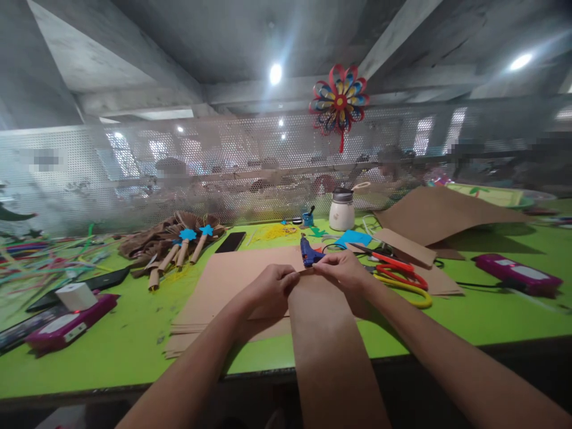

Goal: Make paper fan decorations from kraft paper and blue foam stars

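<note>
A long strip of brown kraft paper (333, 339) runs from my fingers down over the table's front edge. My left hand (270, 289) pinches its far left corner, and my right hand (346, 271) pinches the far right corner, where the end looks narrowly folded. Just beyond my fingertips stands a blue glue gun (308, 253). Beneath and left of my hands lies a stack of brown paper sheets (223, 289). Close to my right hand are red-handled scissors (397, 268) and yellow-handled scissors (409, 292).
Folded brown paper crafts with blue stars (187, 235) lie left, near a black phone (230, 242). Purple power strips (74, 322) sit at both sides. A white jar (342, 214) stands at the back, before a perforated screen (223, 173). A large brown sheet (442, 214) lies right.
</note>
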The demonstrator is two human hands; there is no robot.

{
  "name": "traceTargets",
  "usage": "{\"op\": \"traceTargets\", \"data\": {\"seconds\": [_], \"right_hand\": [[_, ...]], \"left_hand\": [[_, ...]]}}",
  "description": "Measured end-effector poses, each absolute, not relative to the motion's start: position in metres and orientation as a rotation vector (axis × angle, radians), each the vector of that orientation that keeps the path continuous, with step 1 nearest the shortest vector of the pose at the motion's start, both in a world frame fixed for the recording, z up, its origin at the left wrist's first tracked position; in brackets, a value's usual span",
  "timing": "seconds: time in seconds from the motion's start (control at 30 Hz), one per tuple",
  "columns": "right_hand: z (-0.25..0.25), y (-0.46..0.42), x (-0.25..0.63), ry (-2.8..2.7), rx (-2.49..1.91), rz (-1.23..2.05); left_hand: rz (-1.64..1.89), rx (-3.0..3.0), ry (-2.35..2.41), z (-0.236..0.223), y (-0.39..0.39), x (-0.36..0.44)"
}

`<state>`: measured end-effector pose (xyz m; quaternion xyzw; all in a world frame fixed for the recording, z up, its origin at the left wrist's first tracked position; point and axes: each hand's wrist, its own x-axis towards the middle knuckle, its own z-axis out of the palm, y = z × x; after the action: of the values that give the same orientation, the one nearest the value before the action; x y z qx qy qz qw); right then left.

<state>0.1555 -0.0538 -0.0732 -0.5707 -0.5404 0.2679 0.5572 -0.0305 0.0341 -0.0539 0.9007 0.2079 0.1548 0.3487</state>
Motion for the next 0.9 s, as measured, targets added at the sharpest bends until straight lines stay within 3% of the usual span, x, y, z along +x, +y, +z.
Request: {"op": "traceTargets", "data": {"seconds": [0.5, 0.9], "right_hand": [[-0.062, -0.06, 0.173, -1.481, -1.268, 0.867], [-0.06, -0.061, 0.176, -1.428, -1.247, 1.019]], "left_hand": [[0.109, 2.125, 0.355, -0.028, 0.031, -0.04], [0.108, 2.125, 0.404, -0.024, 0.031, -0.042]]}}
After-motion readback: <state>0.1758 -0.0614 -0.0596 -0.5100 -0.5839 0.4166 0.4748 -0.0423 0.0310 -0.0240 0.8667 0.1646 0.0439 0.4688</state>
